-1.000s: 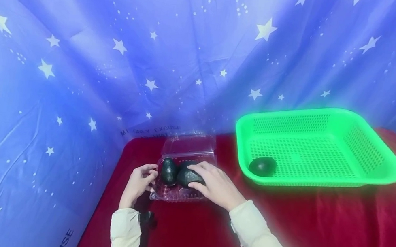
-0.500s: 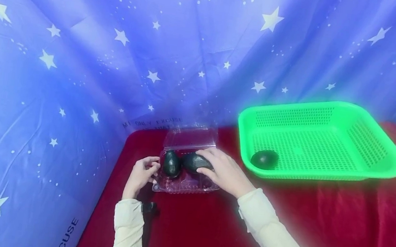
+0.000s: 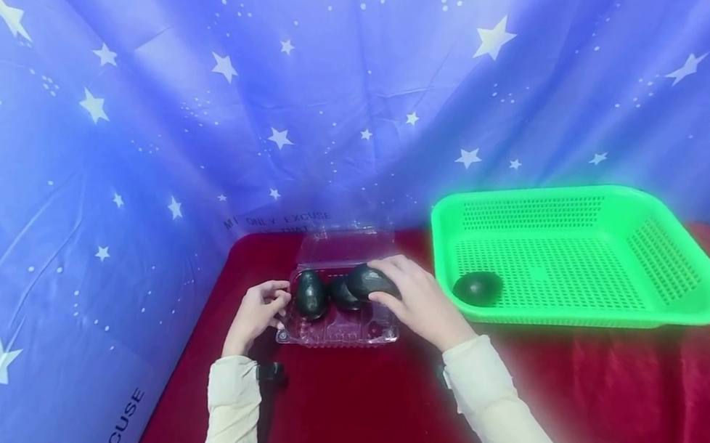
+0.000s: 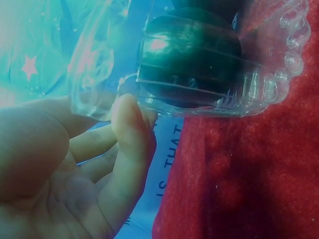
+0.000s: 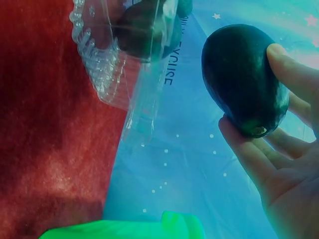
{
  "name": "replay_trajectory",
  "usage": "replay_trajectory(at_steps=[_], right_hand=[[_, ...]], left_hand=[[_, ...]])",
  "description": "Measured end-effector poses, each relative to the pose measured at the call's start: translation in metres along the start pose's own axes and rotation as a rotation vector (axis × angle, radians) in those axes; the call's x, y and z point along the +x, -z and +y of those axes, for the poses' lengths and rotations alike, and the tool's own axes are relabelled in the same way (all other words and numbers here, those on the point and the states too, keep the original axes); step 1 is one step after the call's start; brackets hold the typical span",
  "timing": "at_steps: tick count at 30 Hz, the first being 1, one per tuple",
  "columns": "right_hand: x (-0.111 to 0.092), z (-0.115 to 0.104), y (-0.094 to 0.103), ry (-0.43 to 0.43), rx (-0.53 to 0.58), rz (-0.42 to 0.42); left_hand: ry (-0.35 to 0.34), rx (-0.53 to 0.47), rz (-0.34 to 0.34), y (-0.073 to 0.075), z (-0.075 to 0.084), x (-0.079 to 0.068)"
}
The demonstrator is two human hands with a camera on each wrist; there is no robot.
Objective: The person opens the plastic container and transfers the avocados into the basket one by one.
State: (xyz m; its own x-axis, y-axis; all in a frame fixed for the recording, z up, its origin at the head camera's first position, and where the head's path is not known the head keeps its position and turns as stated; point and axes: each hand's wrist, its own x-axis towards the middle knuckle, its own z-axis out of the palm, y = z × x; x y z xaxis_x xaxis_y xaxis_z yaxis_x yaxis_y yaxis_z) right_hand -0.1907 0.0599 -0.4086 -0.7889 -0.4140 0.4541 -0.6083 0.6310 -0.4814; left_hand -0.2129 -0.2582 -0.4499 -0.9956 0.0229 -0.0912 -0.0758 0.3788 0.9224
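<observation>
My right hand (image 3: 421,298) grips a dark green avocado (image 5: 244,79) between thumb and fingers, over the right part of a clear plastic clamshell box (image 3: 328,339). In the right wrist view that avocado hangs apart from the box, its stem scar facing down. Two other avocados lie in the box: one upright on the left (image 3: 311,295), one beside it (image 3: 341,294), partly hidden by the held one. At the box's left edge, my left hand (image 3: 258,309) pinches the rim with curled fingers; a fingertip (image 4: 127,107) overlaps the plastic corner in the left wrist view.
A bright green perforated basket (image 3: 580,322) stands to the right, with one dark avocado (image 3: 479,288) in its near left corner. The box lid (image 3: 345,246) is folded back toward the starry blue curtain (image 3: 346,67). Red cloth (image 3: 359,412) covers the table.
The right hand has moved to the right and lifted its avocado, and another avocado now shows beside it in the box. My left hand has stayed at the box's left edge.
</observation>
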Motion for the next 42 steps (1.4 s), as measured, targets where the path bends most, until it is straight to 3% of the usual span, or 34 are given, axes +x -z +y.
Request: replay_trajectory(at_steps=[5, 15, 37, 42], right_hand=[[-0.002, 0.003, 0.006, -0.004, -0.012, 0.021], [-0.005, 0.010, 0.024, -0.019, -0.019, 0.042], [-0.011, 0.037, 0.051, -0.083, -0.007, 0.098], [-0.015, 0.045, 0.054, -0.082, -0.005, 0.128]], left_hand=[[0.016, -0.010, -0.009, 0.000, 0.004, -0.002], [0.012, -0.008, -0.041, -0.002, 0.032, -0.017], [0.009, -0.014, -0.033, 0.001, 0.029, -0.016], [0.007, -0.013, -0.015, 0.000, 0.009, -0.004]])
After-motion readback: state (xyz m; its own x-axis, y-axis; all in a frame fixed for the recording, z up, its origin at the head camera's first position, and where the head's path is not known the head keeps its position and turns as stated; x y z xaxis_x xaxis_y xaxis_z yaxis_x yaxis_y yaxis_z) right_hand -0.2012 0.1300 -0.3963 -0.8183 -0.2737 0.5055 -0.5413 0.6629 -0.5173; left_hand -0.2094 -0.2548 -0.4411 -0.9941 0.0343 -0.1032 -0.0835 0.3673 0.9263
